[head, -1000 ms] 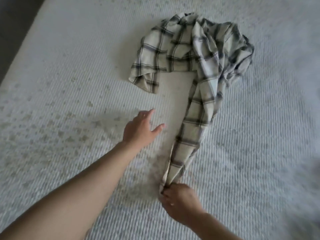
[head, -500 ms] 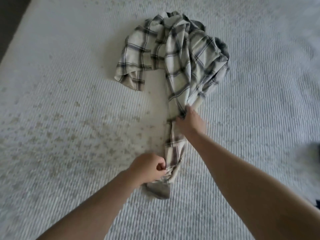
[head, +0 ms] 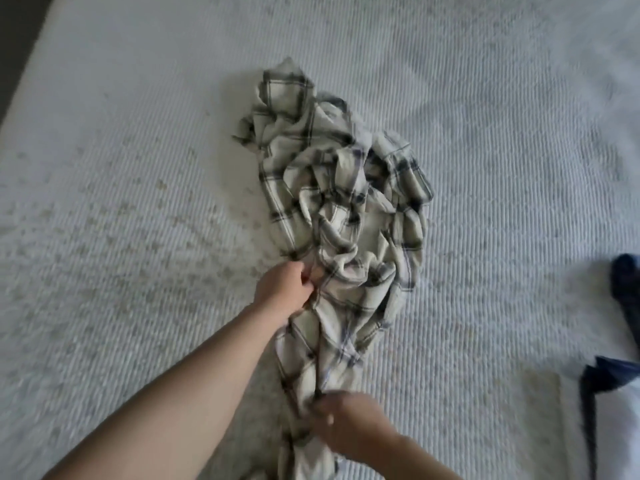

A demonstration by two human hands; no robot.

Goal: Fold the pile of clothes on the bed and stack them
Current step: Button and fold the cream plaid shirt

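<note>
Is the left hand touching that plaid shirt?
Touching. The head view shows the left hand with fingers curled into a fold of the crumpled plaid shirt at its left edge, no gap between them.

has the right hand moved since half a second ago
Yes. The right hand has come back toward the person, from the shirt's middle down to its near end, below the left hand.

Plaid shirt (head: 341, 216): soft matt woven cloth; bed cover (head: 138, 168): ribbed, probably knit.
</note>
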